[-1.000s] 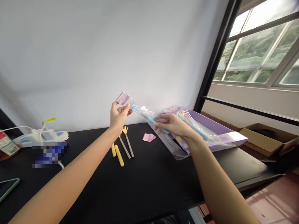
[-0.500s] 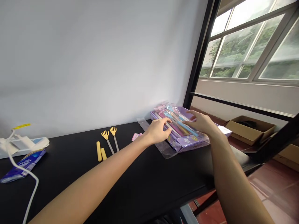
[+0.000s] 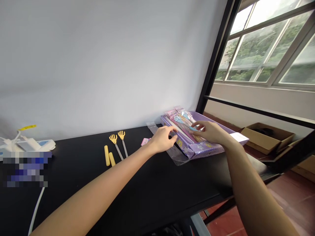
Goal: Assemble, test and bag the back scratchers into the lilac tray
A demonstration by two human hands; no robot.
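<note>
A purple box on the black table holds several back scratchers in clear packets. Over its right part, my right hand closes thumb and fingers on a packaged blue back scratcher, partly hidden by the fingers. My left hand hovers at the box's left edge, fingers curled, thumb apart, nothing visible in it. Left of it lie two loose yellow back scratchers with hand-shaped heads and metal stems, partly behind my left forearm. Two yellow tubes lie beside them.
Clear plastic film and a pink card lie by the box. At far left are a white power strip, its cable and a blurred-out item. A black frame post rises behind; cardboard boxes stand beyond.
My right hand has lowered into the box and its fingers have closed on a packaged blue back scratcher. My left hand stays by the box's left edge. The view has shifted slightly.
</note>
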